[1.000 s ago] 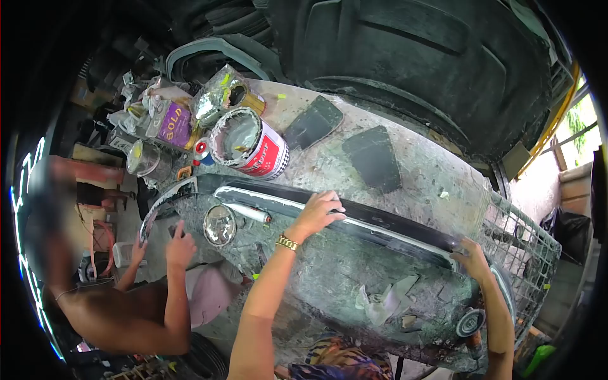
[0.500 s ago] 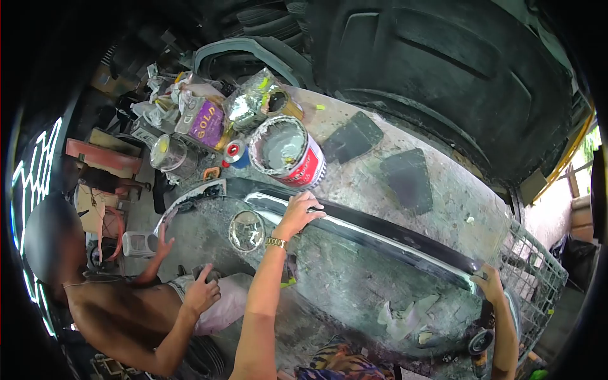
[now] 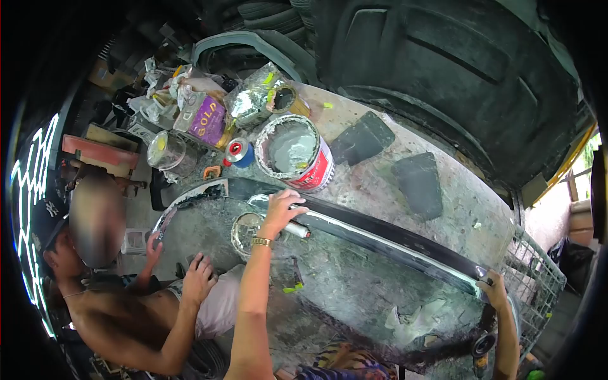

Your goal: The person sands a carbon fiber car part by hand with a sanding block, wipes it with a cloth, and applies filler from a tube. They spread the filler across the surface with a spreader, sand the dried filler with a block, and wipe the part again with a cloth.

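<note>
Long black curved panel with white-edged stripe point(image 3: 380, 228) lies across the grey stained table point(image 3: 354, 285), beneath the left hand's fingers and reaching to the right hand's. The right hand point(image 3: 494, 288) grips its end, fingers bent over the edge; the left hand point(image 3: 282, 212) lies on top, fingers spread and slightly curled, pressing rather than clenched.

Nearer than the right fingers are a round-headed tool point(image 3: 483, 345) and crumpled white paper point(image 3: 415, 320). A silver tube with a red tip point(image 3: 296, 230) is just beside the left fingers, with a round metal lid point(image 3: 246, 234) to their left, partly covered by the wrist. A co-worker's hand point(image 3: 201, 278) is farther left. Beyond the left fingers stands a red-and-white tin of grey paste point(image 3: 320, 171), close behind the panel; two flat black sheets point(image 3: 364, 138) lie to its right, and a large black hood point(image 3: 443, 69) rises farther back.

Compared with half a second ago, the left hand is nearer the panel's left end, and the tube now shows.

The panel looks smooth and glossy, with uneven white smears along the stripe.
</note>
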Demonstrator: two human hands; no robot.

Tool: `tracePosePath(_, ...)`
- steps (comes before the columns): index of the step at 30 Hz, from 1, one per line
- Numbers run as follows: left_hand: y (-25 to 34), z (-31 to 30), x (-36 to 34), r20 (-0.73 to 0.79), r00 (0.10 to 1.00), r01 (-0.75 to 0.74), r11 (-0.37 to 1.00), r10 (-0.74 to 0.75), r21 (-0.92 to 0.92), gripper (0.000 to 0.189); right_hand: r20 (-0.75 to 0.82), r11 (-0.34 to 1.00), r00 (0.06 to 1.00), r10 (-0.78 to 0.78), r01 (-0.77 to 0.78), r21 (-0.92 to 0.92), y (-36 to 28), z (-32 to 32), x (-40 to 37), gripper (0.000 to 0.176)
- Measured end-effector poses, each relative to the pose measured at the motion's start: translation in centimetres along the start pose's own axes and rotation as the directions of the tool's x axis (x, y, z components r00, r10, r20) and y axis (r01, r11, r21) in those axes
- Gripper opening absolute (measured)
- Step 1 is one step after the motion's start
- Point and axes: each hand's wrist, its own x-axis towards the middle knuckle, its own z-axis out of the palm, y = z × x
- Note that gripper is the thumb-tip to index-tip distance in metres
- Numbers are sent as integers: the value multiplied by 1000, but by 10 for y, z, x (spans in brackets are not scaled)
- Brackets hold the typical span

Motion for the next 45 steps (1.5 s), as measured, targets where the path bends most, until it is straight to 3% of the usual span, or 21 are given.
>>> tracePosePath(4, -31, -12, -2, -19, 999, 28, 998, -27, 62, 38, -25, 999, 998, 50, -50, -7, 6, 4, -1, 27)
tracePosePath(9, -48, -35, -2, -54, 986, 166, 974, -159, 156, 41, 1, 999, 999, 39, -39, -35, -7, 1, -1, 26)
tracePosePath(10, -44, -46, 2, 22, 971, 231, 956, -239, 183, 44, 8, 998, 999, 50, -50, -38, -5, 1, 0, 26)
tracePosePath(13, -78, -58, 3, 58, 949, 306, 950, -310, 57, 45, 4, 997, 997, 72, -72, -26, -14, 3, -3, 26)
tracePosePath(14, -84, -62, -1, 2, 964, 259, 938, -267, 231, 48, -4, 997, 997, 81, -81, -10, -19, 2, -3, 27)
tracePosePath(15, -78, -62, -4, 8, 965, 253, 940, -262, 229, 48, -8, 996, 996, 87, -88, -10, -18, 1, -3, 27)
tracePosePath(17, -58, -57, -11, -232, 899, 436, 811, -371, 390, 49, 20, 996, 999, 47, -46, -81, -11, -1, -2, 28)
tracePosePath(18, -34, -53, -11, -246, 846, 532, 717, -473, 451, 47, -57, 996, 997, -57, 53, -70, -19, 4, -3, 28)
tracePosePath(19, -33, -33, -16, -209, 862, 504, 741, -461, 444, 47, -11, 984, 998, 60, -61, -165, -18, -2, -5, 28)
tracePosePath(21, -47, 18, -26, -428, 856, 465, 793, -290, 394, 50, -12, 993, 1000, 17, -18, -118, -28, -1, -7, 27)
tracePosePath(22, -43, 44, -28, -479, 837, 449, 832, -265, 325, 49, 3, 994, 997, 82, -82, -73, -34, -2, -8, 28)
tracePosePath(23, 0, 47, -28, -427, 837, 503, 790, -343, 351, 59, 9, 993, 999, 36, -35, -112, -26, -3, -7, 29)
tracePosePath(26, 52, 82, -34, -413, 841, 489, 819, -350, 301, 70, 12, 991, 999, 43, -41, -129, -19, -2, -8, 30)
tracePosePath(36, 183, 143, -54, -318, 922, 329, 878, -219, 349, 78, 25, 990, 996, -83, 86, -108, -18, -6, -5, 34)
tracePosePath(39, 223, 157, -61, -280, 940, 287, 900, -197, 328, 76, 95, 996, 995, -35, 43, -83, -27, -12, -4, 34)
tracePosePath(45, 301, 200, -72, -221, 956, 252, 922, -191, 295, 81, 95, 986, 989, -117, 128, -111, -7, -9, 2, 35)
